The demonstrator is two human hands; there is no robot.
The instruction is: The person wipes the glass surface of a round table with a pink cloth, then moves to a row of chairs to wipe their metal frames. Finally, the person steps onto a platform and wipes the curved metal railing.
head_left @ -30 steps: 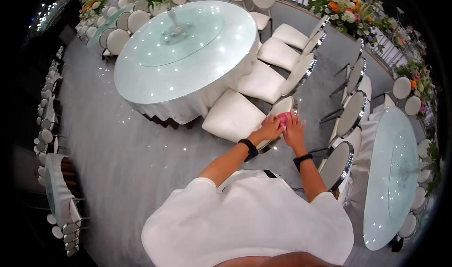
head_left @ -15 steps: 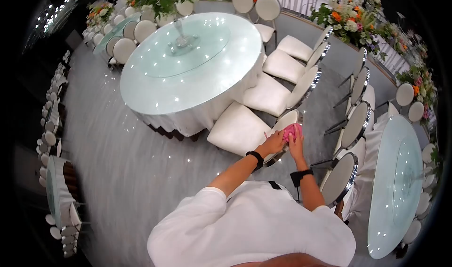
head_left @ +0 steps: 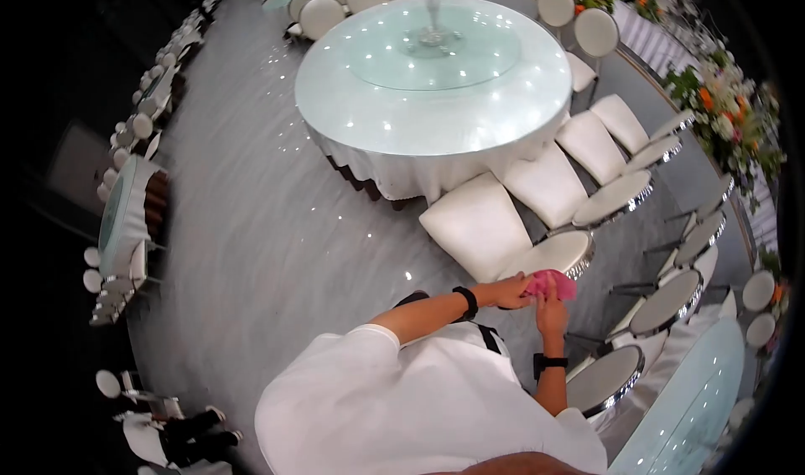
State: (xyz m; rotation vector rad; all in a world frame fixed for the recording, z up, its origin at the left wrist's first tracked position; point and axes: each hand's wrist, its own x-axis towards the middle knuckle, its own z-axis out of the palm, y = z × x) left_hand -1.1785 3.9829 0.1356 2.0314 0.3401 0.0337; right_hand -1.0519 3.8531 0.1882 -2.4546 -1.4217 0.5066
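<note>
A pink cloth, partly folded, is gripped in both hands. My left hand is closed on its left edge. From below, my right hand pinches its middle with the fingers pointing up. Just beyond the hands is the round back of a banquet chair, with a shiny chrome rim; the cloth overlaps its near edge in this view. The white seat of the nearest chair extends toward the table. Black bands circle both wrists.
A round glass-topped table with a white cloth stands ahead, more white chairs along its right side. Another row of chairs and a second table are at the right. Flowers line the back right. A person appears lower left.
The view has swung so the table sits further right and higher. My hands have drawn back off the chair back toward my body, and the cloth looks more spread out between them.
</note>
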